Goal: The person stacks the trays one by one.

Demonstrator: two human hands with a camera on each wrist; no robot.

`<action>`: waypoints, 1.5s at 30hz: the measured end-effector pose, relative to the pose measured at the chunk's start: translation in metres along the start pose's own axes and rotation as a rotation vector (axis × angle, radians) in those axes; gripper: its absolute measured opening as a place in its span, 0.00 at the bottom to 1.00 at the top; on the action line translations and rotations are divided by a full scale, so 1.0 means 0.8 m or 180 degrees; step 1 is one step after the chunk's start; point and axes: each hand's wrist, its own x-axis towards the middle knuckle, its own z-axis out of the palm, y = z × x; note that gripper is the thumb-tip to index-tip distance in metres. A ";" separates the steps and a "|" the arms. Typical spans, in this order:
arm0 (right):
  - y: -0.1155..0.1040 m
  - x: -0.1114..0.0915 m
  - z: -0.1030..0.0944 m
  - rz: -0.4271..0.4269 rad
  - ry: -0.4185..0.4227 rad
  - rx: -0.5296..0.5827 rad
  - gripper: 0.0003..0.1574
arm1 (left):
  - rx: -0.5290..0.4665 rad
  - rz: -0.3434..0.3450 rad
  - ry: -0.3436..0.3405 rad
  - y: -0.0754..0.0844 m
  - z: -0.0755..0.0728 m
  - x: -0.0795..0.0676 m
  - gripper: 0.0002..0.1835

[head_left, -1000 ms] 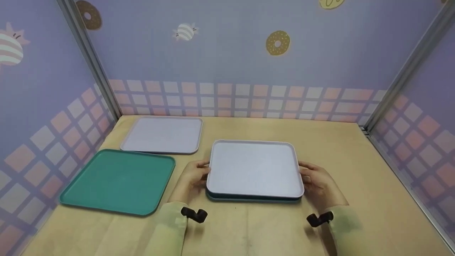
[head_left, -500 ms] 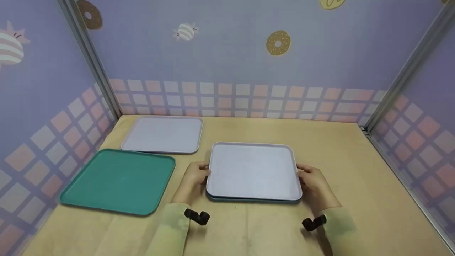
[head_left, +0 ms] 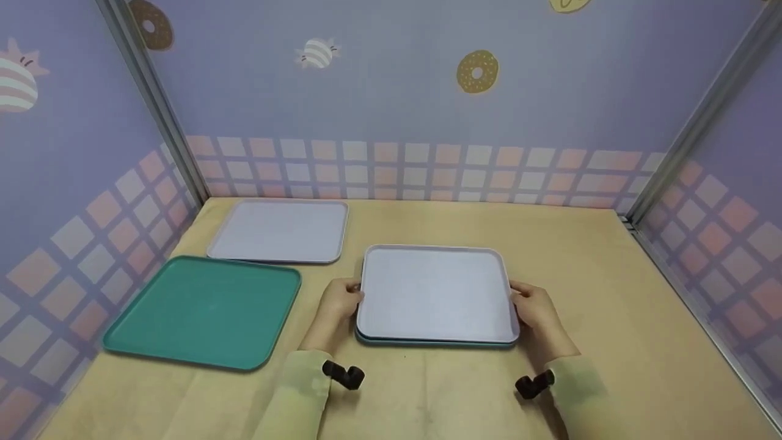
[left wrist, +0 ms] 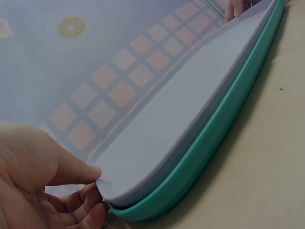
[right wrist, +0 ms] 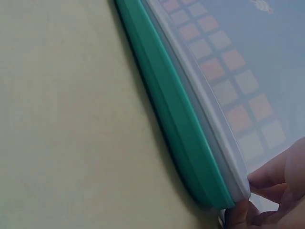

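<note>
A white tray (head_left: 435,293) lies over a green tray (left wrist: 205,164), whose rim shows as a thin band along the near side in the head view. My left hand (head_left: 339,298) pinches the white tray's left edge, thumb on the rim and fingers curled beneath, as the left wrist view shows. At the opposite edge my right hand (head_left: 536,305) grips the same tray between thumb and fingers (right wrist: 274,179). Both wrist views show the white tray's wall sitting just inside the green rim.
To the left, another green tray (head_left: 204,313) lies flat on the yellowish tabletop (head_left: 574,263). Behind it is a second white tray (head_left: 281,231) near the back wall (head_left: 391,91). Patterned panels with metal corner posts enclose the table's back and sides.
The held white tray has come down and slightly toward me onto the green one, and the dark gap between them has narrowed. Both hands moved down with it, keeping their grip.
</note>
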 end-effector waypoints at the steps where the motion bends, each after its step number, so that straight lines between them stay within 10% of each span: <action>1: 0.000 0.000 0.001 -0.0013 0.0002 -0.0037 0.29 | 0.0003 -0.0002 0.0015 0.000 0.000 0.000 0.21; 17: 0.003 0.000 0.004 -0.0072 0.0068 -0.0223 0.30 | 0.0265 0.0166 0.0147 -0.002 -0.003 -0.002 0.04; 45: 0.007 -0.001 0.003 -0.0290 0.0109 -0.0444 0.34 | 0.0412 0.0031 0.0029 0.002 -0.003 -0.009 0.07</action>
